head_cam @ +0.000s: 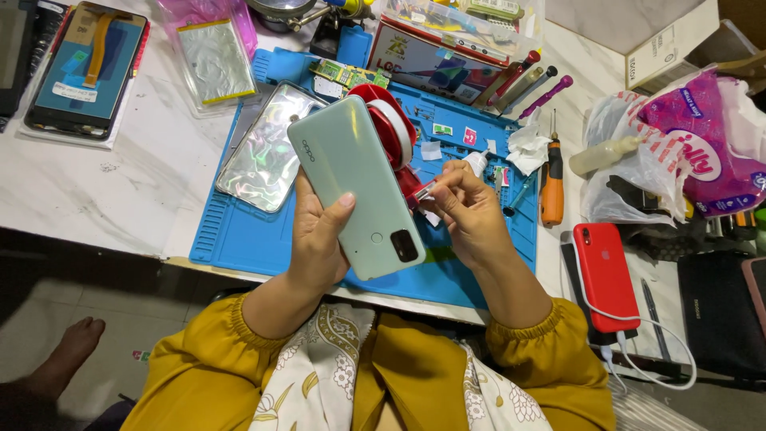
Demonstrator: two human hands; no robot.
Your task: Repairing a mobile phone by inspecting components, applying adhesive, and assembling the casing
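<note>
Left hand (pixel 319 239) grips a pale green smartphone (pixel 359 187) back side up above the blue repair mat (pixel 239 231), fingers wrapped around its long edges. Right hand (pixel 471 211) pinches a small red-tipped piece (pixel 419 191) at the phone's side, beside a red tape roll (pixel 391 120). The shell looks rigid, light and smooth, likely slippery; edge holds suit it best.

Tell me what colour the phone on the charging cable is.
Red; the phone shows best in the head view.

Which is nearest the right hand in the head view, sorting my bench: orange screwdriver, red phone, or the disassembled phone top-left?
From the right hand:
1. Orange screwdriver, just to its right.
2. Red phone, lower right, cable attached.
3. Disassembled phone, far top-left.
</note>
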